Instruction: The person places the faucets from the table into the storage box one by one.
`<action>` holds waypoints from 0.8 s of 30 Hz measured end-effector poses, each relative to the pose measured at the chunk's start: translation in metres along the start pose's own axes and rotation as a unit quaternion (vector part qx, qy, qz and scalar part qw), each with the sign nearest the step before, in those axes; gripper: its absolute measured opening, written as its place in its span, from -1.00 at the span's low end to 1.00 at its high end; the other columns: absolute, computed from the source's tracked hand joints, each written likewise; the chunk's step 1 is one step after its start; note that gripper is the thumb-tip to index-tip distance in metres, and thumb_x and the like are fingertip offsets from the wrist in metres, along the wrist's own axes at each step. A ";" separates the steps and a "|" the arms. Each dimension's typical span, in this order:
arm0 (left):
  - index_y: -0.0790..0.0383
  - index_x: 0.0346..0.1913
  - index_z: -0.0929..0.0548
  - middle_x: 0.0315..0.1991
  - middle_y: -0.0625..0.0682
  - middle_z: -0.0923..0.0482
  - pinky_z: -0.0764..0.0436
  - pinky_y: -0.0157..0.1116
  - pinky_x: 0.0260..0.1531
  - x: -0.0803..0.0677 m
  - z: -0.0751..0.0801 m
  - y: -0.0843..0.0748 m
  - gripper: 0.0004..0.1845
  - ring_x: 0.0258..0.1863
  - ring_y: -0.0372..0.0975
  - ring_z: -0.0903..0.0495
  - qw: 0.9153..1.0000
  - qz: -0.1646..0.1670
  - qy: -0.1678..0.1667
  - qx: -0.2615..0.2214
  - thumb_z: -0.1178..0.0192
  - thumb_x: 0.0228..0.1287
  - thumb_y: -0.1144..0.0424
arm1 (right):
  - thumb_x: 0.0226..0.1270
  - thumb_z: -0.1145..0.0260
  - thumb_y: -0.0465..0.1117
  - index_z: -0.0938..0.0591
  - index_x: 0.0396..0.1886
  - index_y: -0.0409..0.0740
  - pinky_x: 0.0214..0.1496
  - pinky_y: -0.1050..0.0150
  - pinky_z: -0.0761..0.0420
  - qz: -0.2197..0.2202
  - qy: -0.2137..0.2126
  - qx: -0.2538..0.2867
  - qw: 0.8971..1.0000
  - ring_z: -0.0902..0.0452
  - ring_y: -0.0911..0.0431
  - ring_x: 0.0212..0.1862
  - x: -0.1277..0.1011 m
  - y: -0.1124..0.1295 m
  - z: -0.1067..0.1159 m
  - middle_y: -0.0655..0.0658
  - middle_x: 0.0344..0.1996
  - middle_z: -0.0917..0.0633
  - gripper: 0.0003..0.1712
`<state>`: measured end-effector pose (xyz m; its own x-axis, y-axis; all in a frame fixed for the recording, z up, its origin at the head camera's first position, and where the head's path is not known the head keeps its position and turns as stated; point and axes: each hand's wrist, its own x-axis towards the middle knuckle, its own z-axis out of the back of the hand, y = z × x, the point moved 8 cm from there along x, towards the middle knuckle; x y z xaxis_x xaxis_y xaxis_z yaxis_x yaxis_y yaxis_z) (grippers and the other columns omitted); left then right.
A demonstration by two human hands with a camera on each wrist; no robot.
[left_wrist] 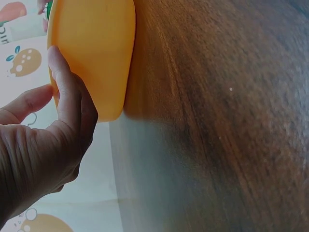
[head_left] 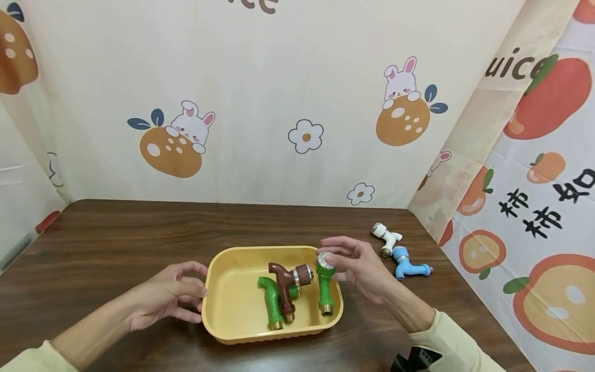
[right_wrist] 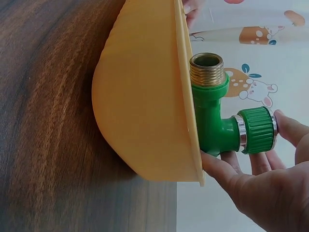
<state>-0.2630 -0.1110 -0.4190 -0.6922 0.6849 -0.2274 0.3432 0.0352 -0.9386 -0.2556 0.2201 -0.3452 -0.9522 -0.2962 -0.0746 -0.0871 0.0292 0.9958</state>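
My right hand [head_left: 360, 266] holds a green faucet [head_left: 325, 292] over the right end of a yellow tray [head_left: 237, 251]. In the right wrist view the green faucet [right_wrist: 212, 116] points its brass threaded end upward in the picture, and my thumb presses its round knob [right_wrist: 258, 130]. My left hand [head_left: 169, 294] touches the tray's left side, its fingertips right at the rim; the left wrist view shows these fingers [left_wrist: 67, 87] against the outer wall. Inside the tray lie a brown faucet [head_left: 283, 289] and another green faucet [head_left: 271, 299], partly hidden beneath the brown one.
Beyond my right hand, a white faucet [head_left: 387, 237] and a blue faucet [head_left: 409, 263] lie near the right edge of the wooden table [head_left: 153, 227]. Printed curtains [head_left: 260, 103] hang behind the table and along its sides.
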 end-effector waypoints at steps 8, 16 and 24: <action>0.30 0.20 -0.30 -0.26 0.04 -0.69 -0.81 -0.08 -0.17 0.000 -0.001 -0.001 -0.63 -0.25 -0.13 -0.69 1.000 -0.001 0.003 0.000 -0.15 0.44 0.42 | 0.48 -0.31 -0.38 -0.56 0.24 -0.29 0.07 0.00 -0.77 -0.002 0.002 -0.012 1.000 -0.70 0.07 0.07 0.003 -0.001 -0.003 -0.15 0.05 -0.72 -0.62; 0.30 0.21 -0.29 -0.27 0.04 -0.69 -0.81 -0.08 -0.17 0.000 -0.001 -0.001 -0.61 -0.26 -0.13 -0.69 1.000 0.002 -0.002 0.000 -0.16 0.44 0.42 | 0.45 -0.31 -0.42 -0.54 0.25 -0.36 0.07 0.05 -0.77 -0.004 -0.006 -0.032 0.999 -0.71 0.09 0.04 0.006 -0.003 -0.008 -0.13 0.02 -0.74 -0.59; 0.30 0.20 -0.29 -0.26 0.04 -0.69 -0.81 -0.08 -0.17 -0.001 -0.001 0.000 -0.62 -0.26 -0.13 -0.69 1.000 0.003 -0.001 -0.003 -0.15 0.45 0.42 | 0.45 -0.30 -0.43 -0.50 0.28 -0.41 0.01 0.14 -0.78 -0.009 -0.022 -0.052 0.998 -0.69 0.11 0.00 0.008 -0.006 -0.010 -0.11 -0.01 -0.72 -0.55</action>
<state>-0.2620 -0.1109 -0.4182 -0.6913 0.6839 -0.2330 0.3506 0.0355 -0.9359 -0.2598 0.2077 -0.3512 -0.9626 -0.2543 -0.0933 -0.0765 -0.0754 0.9942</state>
